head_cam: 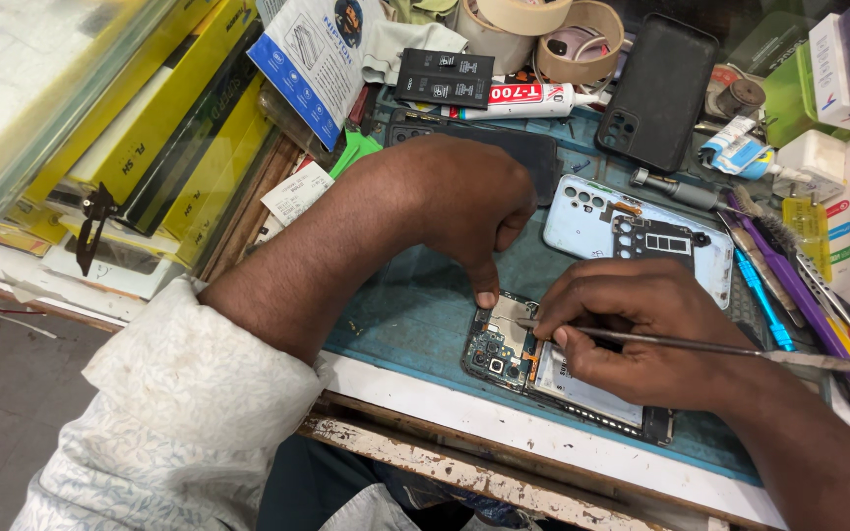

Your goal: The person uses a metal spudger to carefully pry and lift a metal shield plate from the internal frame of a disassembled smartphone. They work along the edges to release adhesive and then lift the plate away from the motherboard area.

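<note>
Phone (543, 369) near mat edge (395, 369) — right hand (641, 334) probing, left hand (455, 202) steadying.

Metal tool (700, 346): thin, dull grey steel shaft. Opened phone (553, 369): bare circuit board, glossy camera lenses, matt white battery label. Work mat (415, 305): matt teal rubber, scuffed. Table (464, 462) edge: painted wood, chipped and rough. Back cover (582, 221): smooth pale-blue plastic. Phone case (656, 93): matt black. Sleeve (189, 413): pale patterned cloth.
</note>
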